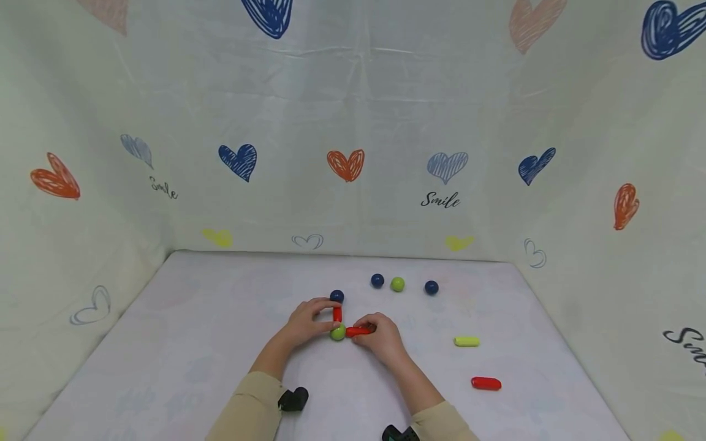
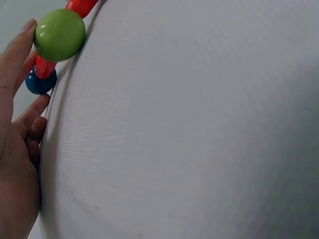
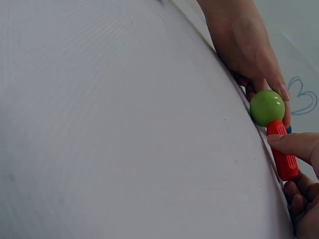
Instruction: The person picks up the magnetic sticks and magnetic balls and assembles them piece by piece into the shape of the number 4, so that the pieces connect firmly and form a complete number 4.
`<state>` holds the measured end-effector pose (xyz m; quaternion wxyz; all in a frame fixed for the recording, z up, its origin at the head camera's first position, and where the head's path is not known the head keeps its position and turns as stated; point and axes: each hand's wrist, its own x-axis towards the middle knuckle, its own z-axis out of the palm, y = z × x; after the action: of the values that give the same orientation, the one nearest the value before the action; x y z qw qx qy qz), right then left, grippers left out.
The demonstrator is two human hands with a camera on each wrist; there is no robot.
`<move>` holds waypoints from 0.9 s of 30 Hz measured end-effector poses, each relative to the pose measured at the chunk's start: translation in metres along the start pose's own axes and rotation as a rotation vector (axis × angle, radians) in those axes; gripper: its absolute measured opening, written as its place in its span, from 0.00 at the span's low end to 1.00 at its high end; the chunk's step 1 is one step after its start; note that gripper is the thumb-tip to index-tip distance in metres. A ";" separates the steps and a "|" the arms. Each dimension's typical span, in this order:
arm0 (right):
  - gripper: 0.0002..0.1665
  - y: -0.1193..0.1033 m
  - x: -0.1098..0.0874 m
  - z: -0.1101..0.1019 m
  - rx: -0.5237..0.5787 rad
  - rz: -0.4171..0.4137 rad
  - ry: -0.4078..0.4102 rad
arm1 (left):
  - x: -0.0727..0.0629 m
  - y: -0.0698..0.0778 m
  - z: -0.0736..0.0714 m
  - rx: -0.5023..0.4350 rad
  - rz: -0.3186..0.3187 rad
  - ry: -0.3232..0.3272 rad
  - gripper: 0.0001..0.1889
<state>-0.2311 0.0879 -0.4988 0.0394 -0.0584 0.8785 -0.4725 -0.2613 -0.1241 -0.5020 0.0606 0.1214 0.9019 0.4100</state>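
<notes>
My left hand [image 1: 304, 320] holds a joined piece on the table, its thumb on a green ball [image 1: 338, 333] and its fingertips by a dark blue ball [image 1: 337, 296]. Between those balls runs a short red rod [image 1: 337, 314]. From the right, my right hand [image 1: 386, 338] pinches a second red rod [image 3: 283, 158] between thumb and fingers. That rod's end meets the green ball [image 3: 267, 107] in the right wrist view. In the left wrist view, the green ball [image 2: 60, 35] sits at the thumb tip, with the blue ball [image 2: 41, 81] partly hidden behind.
Behind the hands lie two loose dark blue balls [image 1: 377, 280] and a loose green ball [image 1: 398, 283]. A yellow-green rod [image 1: 466, 341] and another red rod [image 1: 486, 383] lie to the right on the white table [image 1: 182, 343]. A heart-printed curtain [image 1: 298, 208] stands around the table.
</notes>
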 end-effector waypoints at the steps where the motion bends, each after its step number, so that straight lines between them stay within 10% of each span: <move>1: 0.12 0.000 0.000 0.000 -0.001 0.001 0.002 | 0.000 0.000 0.000 -0.001 0.003 0.000 0.23; 27: 0.13 0.006 -0.001 -0.001 0.023 0.023 0.020 | -0.002 0.004 0.000 0.024 0.004 0.011 0.23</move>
<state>-0.2305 0.0926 -0.5032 0.0366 -0.0430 0.8739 -0.4828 -0.2583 -0.1216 -0.4990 0.0535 0.1219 0.9069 0.3997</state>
